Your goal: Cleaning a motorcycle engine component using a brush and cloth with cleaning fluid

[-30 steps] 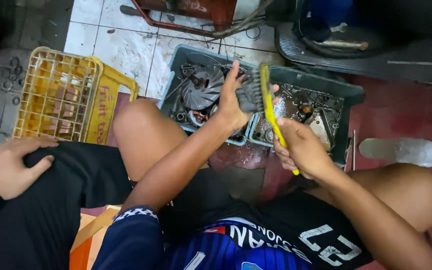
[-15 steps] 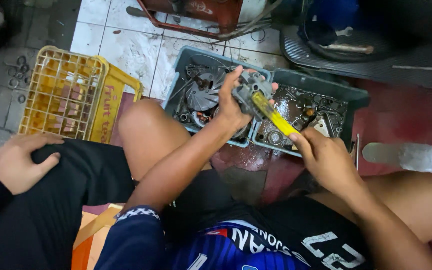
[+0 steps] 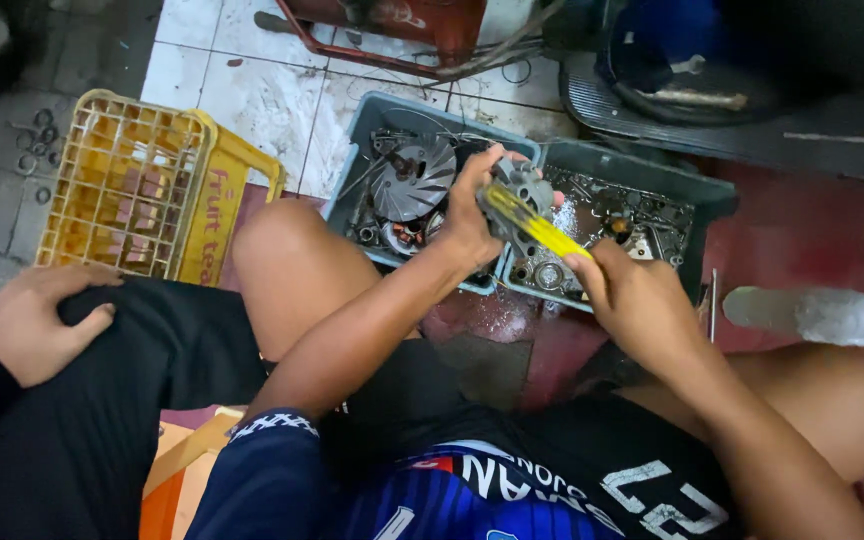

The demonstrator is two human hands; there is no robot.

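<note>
My left hand (image 3: 470, 212) is raised over the trays and grips a small grey metal engine part (image 3: 524, 192). My right hand (image 3: 628, 298) holds a yellow-handled brush (image 3: 532, 224), whose far end lies against that part. Below them stand two dark grey plastic trays side by side. The left tray (image 3: 352, 170) holds a finned round metal fan (image 3: 412, 178) and other parts. The right tray (image 3: 704, 196) holds several small greasy metal pieces in wet grime.
A yellow plastic crate (image 3: 132, 190) stands on the tiled floor at the left. Another person's hand (image 3: 24, 322) rests on a black-clad leg at the lower left. A clear plastic bottle (image 3: 820, 314) lies at the right. A red metal frame (image 3: 392, 30) stands behind the trays.
The brush has swung down from upright until its end lies across the metal part. My right hand has moved lower and closer to the part. My left hand keeps its hold.
</note>
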